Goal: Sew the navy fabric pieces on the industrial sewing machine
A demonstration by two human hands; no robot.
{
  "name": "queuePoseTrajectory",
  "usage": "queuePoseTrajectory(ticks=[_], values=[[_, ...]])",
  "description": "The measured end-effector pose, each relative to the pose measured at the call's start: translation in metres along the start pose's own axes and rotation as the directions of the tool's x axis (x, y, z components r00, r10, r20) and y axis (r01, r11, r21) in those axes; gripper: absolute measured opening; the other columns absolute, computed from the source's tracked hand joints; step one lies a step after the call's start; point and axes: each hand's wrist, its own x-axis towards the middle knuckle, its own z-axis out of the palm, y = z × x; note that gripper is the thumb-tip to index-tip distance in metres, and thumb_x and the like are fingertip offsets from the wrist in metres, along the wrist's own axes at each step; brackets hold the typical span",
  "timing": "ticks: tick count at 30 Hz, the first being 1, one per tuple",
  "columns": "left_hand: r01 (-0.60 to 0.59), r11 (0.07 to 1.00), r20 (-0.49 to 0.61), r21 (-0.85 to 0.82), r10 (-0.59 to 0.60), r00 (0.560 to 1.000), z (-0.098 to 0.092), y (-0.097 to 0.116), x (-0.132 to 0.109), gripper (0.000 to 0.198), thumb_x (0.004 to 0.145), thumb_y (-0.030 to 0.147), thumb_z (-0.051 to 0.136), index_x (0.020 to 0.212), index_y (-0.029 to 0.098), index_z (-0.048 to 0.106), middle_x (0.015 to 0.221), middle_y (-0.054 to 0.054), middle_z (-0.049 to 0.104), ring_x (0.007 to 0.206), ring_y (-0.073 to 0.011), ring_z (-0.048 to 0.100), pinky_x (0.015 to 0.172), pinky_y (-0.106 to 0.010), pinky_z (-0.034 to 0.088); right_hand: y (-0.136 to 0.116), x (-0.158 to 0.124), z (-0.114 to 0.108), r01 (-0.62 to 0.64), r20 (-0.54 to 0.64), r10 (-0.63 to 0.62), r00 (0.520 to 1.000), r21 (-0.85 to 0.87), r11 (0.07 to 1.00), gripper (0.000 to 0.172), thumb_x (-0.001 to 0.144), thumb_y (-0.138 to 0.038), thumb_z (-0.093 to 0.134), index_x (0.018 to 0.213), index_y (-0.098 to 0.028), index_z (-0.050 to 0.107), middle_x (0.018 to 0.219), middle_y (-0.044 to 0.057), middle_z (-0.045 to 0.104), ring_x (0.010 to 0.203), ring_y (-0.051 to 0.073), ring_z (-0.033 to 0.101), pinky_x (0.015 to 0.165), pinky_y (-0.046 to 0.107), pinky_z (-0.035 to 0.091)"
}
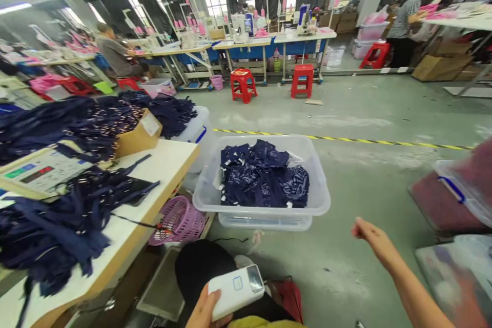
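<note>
My left hand [205,310] is at the bottom, closed around a white handheld device [236,289] with rounded corners and a small dark screen at one end. Out to the right, above the floor, my right hand [369,236] is held with its fingers curled in. Nothing shows in it, and it is slightly blurred. Ahead of both hands sits a clear plastic bin [319,184] holding a pile of navy lace garment pieces [265,174] with small white tags. The device is nearer to me than the bin and apart from it.
Left is a white table [154,200] with navy straps [65,220], a control box [42,169] and a cardboard box [140,133]. A purple basket [184,220] stands beneath its edge. Filled bins [453,195] flank the right. Red stools [302,81], sewing tables and seated or standing people are farther back.
</note>
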Motion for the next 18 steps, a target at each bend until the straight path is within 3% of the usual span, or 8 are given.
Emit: queuePoseTrajectory(ticks=[2, 4, 6, 7, 8, 13, 16, 18], values=[[-0.051, 0.997, 0.130, 0.062, 0.043, 0.991, 0.005, 0.002, 0.003, 0.056, 0.074, 0.043, 0.063, 0.123, 0.023, 0.045, 0.100, -0.007, 0.065, 0.082, -0.0215, 0.064, 0.069, -0.034, 0.054, -0.038, -0.015, 0.064, 0.129, 0.338, -0.119, 0.934, -0.008, 0.992, 0.051, 0.083, -0.062, 0.051, 0.064, -0.018, 0.069, 0.070, 0.007, 0.069, 0.073, 0.024, 0.065, 0.076, 0.037, 0.052], [-0.089, 0.988, 0.277, 0.125, 0.052, 0.959, 0.013, 0.003, 0.005, 0.056, 0.074, 0.048, 0.061, 0.121, 0.023, 0.045, 0.097, -0.006, 0.065, 0.081, -0.0204, 0.063, 0.068, -0.032, 0.053, -0.071, -0.037, 0.117, 0.251, 0.533, -0.214, 0.818, 0.003, 0.968, 0.045, 0.067, -0.055, 0.073, 0.099, -0.023, 0.074, 0.105, 0.005, 0.071, 0.100, 0.026, 0.062, 0.094, 0.037, 0.046], [-0.113, 0.982, 0.376, 0.152, 0.048, 0.925, 0.023, 0.004, 0.009, 0.060, 0.070, 0.052, 0.063, 0.120, 0.022, 0.046, 0.091, -0.005, 0.064, 0.077, -0.0205, 0.062, 0.063, -0.031, 0.052, -0.094, -0.058, 0.159, 0.358, 0.669, -0.266, 0.694, -0.001, 0.934, 0.090, 0.044, -0.043, 0.087, 0.129, -0.027, 0.059, 0.137, 0.005, 0.054, 0.125, 0.031, 0.046, 0.110, 0.040, 0.030], [-0.119, 0.981, 0.403, 0.152, 0.048, 0.914, 0.028, 0.004, 0.012, 0.064, 0.067, 0.053, 0.066, 0.120, 0.022, 0.047, 0.089, -0.005, 0.064, 0.075, -0.0210, 0.062, 0.060, -0.030, 0.052, -0.102, -0.067, 0.176, 0.466, 0.757, -0.260, 0.599, -0.066, 0.883, 0.101, 0.049, -0.042, 0.084, 0.140, -0.024, 0.045, 0.144, 0.008, 0.045, 0.131, 0.031, 0.039, 0.112, 0.041, 0.026], [-0.124, 0.981, 0.422, 0.147, 0.052, 0.905, 0.033, 0.005, 0.014, 0.068, 0.063, 0.053, 0.069, 0.119, 0.021, 0.048, 0.087, -0.005, 0.064, 0.073, -0.0217, 0.061, 0.057, -0.030, 0.051, -0.108, -0.074, 0.190, 0.527, 0.789, -0.235, 0.568, -0.130, 0.840, 0.107, 0.050, -0.039, 0.083, 0.145, -0.020, 0.038, 0.144, 0.011, 0.043, 0.130, 0.032, 0.039, 0.111, 0.041, 0.026], [-0.125, 0.987, 0.471, 0.105, 0.061, 0.880, 0.040, 0.015, 0.018, 0.086, 0.064, 0.061, 0.069, 0.134, 0.019, 0.041, 0.098, -0.008, 0.063, 0.081, -0.0243, 0.063, 0.060, -0.034, 0.053, -0.124, -0.081, 0.207, 0.602, 0.759, -0.183, 0.624, -0.319, 0.732, 0.090, 0.059, -0.029, 0.070, 0.142, -0.017, 0.037, 0.124, 0.013, 0.054, 0.112, 0.030, 0.049, 0.099, 0.041, 0.038], [-0.170, 0.979, 0.489, 0.115, 0.093, 0.867, 0.035, 0.030, 0.016, 0.085, 0.076, 0.070, 0.054, 0.141, 0.020, 0.033, 0.108, -0.010, 0.064, 0.085, -0.0218, 0.065, 0.075, -0.036, 0.052, -0.140, -0.064, 0.177, 0.637, 0.737, -0.211, 0.643, -0.361, 0.681, 0.077, 0.061, -0.028, 0.066, 0.135, -0.020, 0.045, 0.114, 0.010, 0.059, 0.103, 0.029, 0.054, 0.090, 0.038, 0.042], [-0.230, 0.956, 0.485, 0.183, 0.116, 0.867, 0.028, 0.041, 0.018, 0.087, 0.073, 0.076, 0.052, 0.136, 0.017, 0.041, 0.109, -0.013, 0.065, 0.086, -0.0217, 0.065, 0.080, -0.035, 0.049, -0.153, -0.043, 0.146, 0.659, 0.715, -0.217, 0.665, -0.424, 0.622, 0.079, 0.061, -0.027, 0.065, 0.137, -0.020, 0.043, 0.115, 0.011, 0.059, 0.105, 0.029, 0.054, 0.090, 0.037, 0.043]])
